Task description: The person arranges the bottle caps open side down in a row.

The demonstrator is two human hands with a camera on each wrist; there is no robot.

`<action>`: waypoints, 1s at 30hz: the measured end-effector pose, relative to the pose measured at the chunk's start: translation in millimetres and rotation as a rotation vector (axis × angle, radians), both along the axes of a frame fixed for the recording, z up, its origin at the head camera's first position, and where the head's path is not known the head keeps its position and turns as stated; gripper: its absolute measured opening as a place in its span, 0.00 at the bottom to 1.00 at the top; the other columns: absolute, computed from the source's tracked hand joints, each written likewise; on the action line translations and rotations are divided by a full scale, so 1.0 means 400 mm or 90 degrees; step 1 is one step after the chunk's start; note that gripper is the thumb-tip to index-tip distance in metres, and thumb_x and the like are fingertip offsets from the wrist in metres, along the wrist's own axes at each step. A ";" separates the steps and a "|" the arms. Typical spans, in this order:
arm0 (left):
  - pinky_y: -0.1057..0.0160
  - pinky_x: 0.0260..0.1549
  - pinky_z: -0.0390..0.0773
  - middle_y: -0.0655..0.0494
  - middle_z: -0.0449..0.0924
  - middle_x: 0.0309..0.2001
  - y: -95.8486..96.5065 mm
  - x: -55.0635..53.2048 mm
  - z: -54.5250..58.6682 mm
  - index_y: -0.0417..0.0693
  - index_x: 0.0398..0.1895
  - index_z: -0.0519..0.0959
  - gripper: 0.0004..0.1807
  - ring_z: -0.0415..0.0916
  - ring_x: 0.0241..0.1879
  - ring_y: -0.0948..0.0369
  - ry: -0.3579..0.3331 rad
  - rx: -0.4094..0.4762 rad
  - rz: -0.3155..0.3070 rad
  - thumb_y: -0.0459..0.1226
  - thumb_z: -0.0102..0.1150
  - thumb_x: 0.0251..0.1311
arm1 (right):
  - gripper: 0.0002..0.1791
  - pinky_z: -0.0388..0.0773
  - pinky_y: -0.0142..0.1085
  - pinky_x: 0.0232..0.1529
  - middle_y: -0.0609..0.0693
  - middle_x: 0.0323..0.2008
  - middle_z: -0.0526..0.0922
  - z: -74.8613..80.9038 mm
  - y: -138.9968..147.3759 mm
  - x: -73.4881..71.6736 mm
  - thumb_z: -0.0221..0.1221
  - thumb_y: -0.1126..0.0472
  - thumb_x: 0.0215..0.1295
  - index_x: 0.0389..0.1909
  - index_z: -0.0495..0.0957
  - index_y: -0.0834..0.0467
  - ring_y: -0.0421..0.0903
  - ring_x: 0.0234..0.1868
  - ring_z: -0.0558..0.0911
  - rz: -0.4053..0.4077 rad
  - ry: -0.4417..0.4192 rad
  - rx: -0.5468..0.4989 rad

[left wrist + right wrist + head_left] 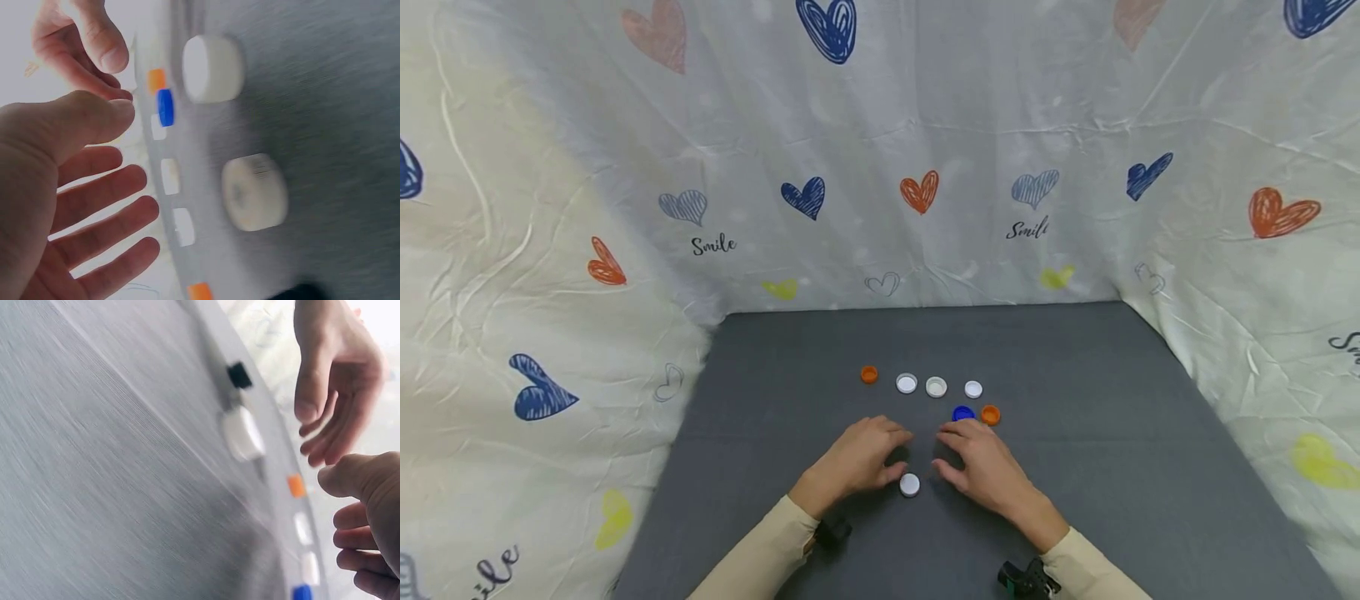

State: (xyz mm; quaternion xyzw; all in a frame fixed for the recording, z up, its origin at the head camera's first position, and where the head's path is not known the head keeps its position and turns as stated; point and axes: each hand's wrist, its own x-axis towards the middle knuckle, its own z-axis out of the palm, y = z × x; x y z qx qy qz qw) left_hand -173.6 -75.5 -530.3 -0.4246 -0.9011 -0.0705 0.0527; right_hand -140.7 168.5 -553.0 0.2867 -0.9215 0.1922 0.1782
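Observation:
My left hand (867,454) hovers over the grey table with its fingers spread and loosely bent, holding nothing. Facing it, my right hand (985,467) is also relaxed, with a gap between the two. A white bottle cap (910,485) lies just below the left thumb. In the left wrist view two white caps appear close by, one higher (212,69) and one lower (255,192), both blurred. Beyond the right fingertips sits a blue cap (963,413), partly covered in the head view, beside an orange cap (991,415).
Farther back on the grey table (790,358), another orange cap (869,375) and three white caps, left (906,383), middle (936,387) and right (973,389), form a loose row. Heart-printed cloth (850,258) hangs behind and along both sides.

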 end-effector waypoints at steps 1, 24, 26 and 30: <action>0.58 0.51 0.80 0.60 0.85 0.50 0.004 -0.008 0.008 0.52 0.55 0.84 0.22 0.81 0.50 0.61 0.004 0.005 0.001 0.50 0.67 0.60 | 0.21 0.79 0.46 0.54 0.48 0.48 0.85 0.008 0.009 -0.007 0.71 0.49 0.56 0.46 0.87 0.58 0.47 0.51 0.82 -0.005 0.003 0.003; 0.60 0.47 0.83 0.59 0.86 0.51 0.144 -0.119 0.074 0.52 0.59 0.81 0.28 0.83 0.48 0.60 0.016 0.016 0.039 0.54 0.68 0.59 | 0.27 0.77 0.53 0.58 0.54 0.51 0.86 0.061 0.114 -0.092 0.74 0.49 0.55 0.53 0.85 0.59 0.53 0.55 0.82 -0.092 -0.026 0.048; 0.60 0.45 0.83 0.60 0.86 0.50 0.152 -0.125 0.067 0.52 0.58 0.82 0.27 0.84 0.47 0.60 0.019 0.016 0.037 0.54 0.69 0.59 | 0.27 0.77 0.53 0.58 0.54 0.51 0.86 0.058 0.118 -0.095 0.74 0.49 0.54 0.53 0.85 0.58 0.53 0.54 0.82 -0.096 -0.028 0.048; 0.59 0.43 0.84 0.60 0.87 0.49 0.171 -0.134 0.050 0.51 0.57 0.82 0.26 0.84 0.46 0.61 0.008 0.004 0.037 0.54 0.69 0.59 | 0.26 0.77 0.54 0.57 0.55 0.50 0.86 0.052 0.122 -0.099 0.76 0.51 0.52 0.51 0.85 0.59 0.54 0.53 0.83 -0.096 -0.028 0.040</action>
